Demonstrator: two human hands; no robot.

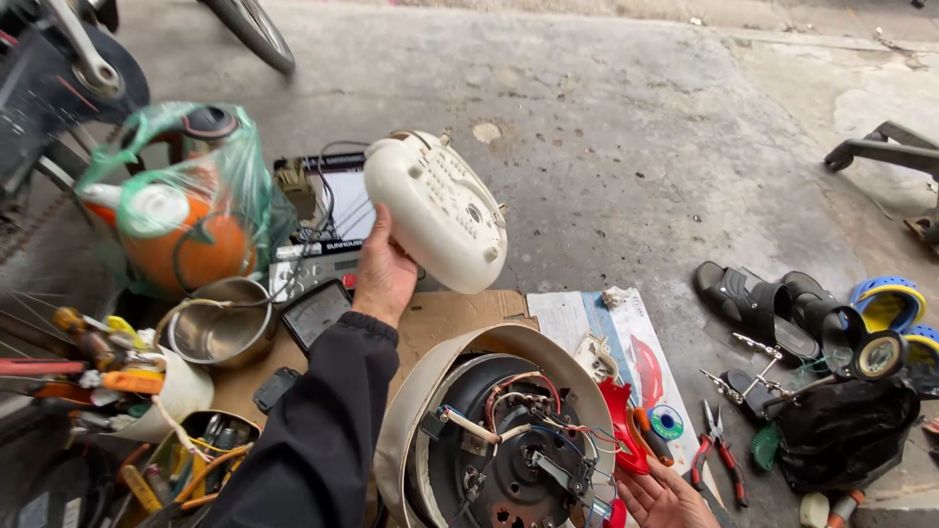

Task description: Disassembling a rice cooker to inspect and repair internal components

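Observation:
My left hand (383,274), in a black sleeve, holds up a cream plastic base cover (437,209) with small holes, lifted above the ground. Below it the opened rice cooker body (494,430) lies on its side, showing a dark metal plate and red, white and blue wires. My right hand (660,497) rests palm up at the cooker's lower right edge, touching it near a red plastic part (618,426). A screwdriver with an orange handle (647,436) lies just above that hand.
Cardboard (450,318) and a printed sheet (626,337) lie on concrete. At left are an orange appliance in a green plastic bag (186,210), a steel pot (217,328), a multimeter (313,313) and a tub of tools (108,372). Pliers (719,450), black sandals (773,308) and a black bag (841,430) lie right.

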